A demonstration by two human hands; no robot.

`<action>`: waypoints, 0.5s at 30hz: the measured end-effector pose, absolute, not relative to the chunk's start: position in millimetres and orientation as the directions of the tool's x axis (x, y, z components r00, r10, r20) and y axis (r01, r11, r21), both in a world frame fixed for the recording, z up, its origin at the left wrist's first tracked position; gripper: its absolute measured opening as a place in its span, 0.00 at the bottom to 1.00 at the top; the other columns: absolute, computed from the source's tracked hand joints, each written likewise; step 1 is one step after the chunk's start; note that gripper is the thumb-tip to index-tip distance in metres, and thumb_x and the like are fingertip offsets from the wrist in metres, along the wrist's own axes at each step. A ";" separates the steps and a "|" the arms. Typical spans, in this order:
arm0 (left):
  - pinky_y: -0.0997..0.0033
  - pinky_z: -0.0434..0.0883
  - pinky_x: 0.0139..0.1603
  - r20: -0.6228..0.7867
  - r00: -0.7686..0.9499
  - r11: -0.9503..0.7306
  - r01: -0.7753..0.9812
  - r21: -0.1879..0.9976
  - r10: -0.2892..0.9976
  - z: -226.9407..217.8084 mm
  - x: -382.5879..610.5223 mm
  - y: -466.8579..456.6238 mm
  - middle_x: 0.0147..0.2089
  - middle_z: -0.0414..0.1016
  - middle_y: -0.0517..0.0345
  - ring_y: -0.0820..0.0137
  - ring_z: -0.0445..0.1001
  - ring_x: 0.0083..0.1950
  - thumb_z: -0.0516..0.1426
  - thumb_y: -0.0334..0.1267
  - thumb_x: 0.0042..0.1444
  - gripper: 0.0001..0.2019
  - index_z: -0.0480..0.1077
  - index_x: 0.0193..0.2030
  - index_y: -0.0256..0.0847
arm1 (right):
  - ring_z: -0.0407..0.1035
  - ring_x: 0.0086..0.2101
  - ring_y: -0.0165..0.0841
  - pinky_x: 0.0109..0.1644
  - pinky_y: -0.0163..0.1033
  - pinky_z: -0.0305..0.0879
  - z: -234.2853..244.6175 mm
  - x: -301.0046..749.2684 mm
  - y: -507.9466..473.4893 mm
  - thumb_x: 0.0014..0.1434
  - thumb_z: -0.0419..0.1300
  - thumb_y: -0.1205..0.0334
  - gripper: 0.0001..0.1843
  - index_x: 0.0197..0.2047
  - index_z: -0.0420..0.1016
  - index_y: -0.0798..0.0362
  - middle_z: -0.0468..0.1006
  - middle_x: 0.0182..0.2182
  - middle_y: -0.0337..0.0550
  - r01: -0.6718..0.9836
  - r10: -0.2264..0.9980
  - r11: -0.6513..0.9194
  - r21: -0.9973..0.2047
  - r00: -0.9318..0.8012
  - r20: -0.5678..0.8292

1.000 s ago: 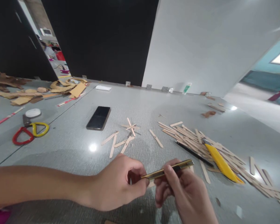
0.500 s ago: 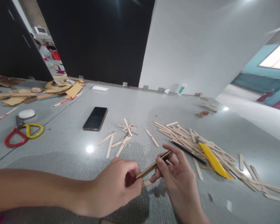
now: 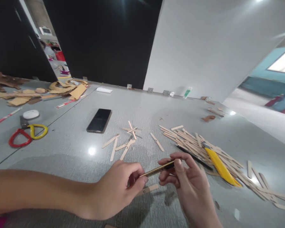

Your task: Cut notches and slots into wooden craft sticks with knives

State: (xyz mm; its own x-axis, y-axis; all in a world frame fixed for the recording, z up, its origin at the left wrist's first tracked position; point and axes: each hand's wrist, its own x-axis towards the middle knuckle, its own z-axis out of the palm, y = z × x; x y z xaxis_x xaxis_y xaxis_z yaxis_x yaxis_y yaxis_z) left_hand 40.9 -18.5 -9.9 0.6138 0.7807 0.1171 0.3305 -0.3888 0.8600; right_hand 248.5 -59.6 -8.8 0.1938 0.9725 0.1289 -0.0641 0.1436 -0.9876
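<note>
My right hand (image 3: 192, 186) holds a slim gold-and-black pen-shaped tool (image 3: 158, 169) between thumb and curled fingers, around its dark end. Its gold end reaches my left hand (image 3: 120, 190), whose thumb and forefinger are pinched on it. Just below, a wooden craft stick (image 3: 150, 189) with small dark marks lies on the table, partly hidden by my left hand. Beyond my hands, crossed craft sticks (image 3: 132, 130) stand in a small star shape. Several notched sticks (image 3: 126, 150) lie in front of it, and a single notched stick (image 3: 157, 142) is to the right.
Right of my hands lies a pile of craft sticks (image 3: 180, 138), with a black pen (image 3: 194, 156) and yellow cutter (image 3: 220, 166) on it. A phone (image 3: 99, 120), scissors (image 3: 20, 138), white mouse-like object (image 3: 31, 114) and cardboard scraps (image 3: 77, 91) lie left.
The tool has turned flatter, and my right hand has shifted slightly right and down with it. More of the marked craft stick shows under my left hand. The whole view has shifted a little.
</note>
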 end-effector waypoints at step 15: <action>0.76 0.55 0.27 0.208 0.568 -0.455 0.336 0.825 0.796 -19.1 39.5 -14.4 0.21 0.63 0.70 0.79 0.59 0.23 0.55 0.35 0.66 0.12 0.65 0.29 0.40 | 0.77 0.28 0.28 0.33 0.33 0.76 -2.3 260.6 -59.1 0.64 0.72 0.54 0.16 0.36 0.69 0.49 0.86 0.37 0.42 -0.042 0.994 0.039 -0.998 0.100 0.034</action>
State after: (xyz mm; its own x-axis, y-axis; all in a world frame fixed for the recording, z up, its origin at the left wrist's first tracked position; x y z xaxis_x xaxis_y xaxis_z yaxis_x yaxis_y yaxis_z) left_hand 39.5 -14.4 -19.1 0.5679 0.7964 0.2081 0.3356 -0.4548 0.8249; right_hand 260.6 -59.1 -2.3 0.0997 0.9944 0.0344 -0.0415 0.0387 -0.9984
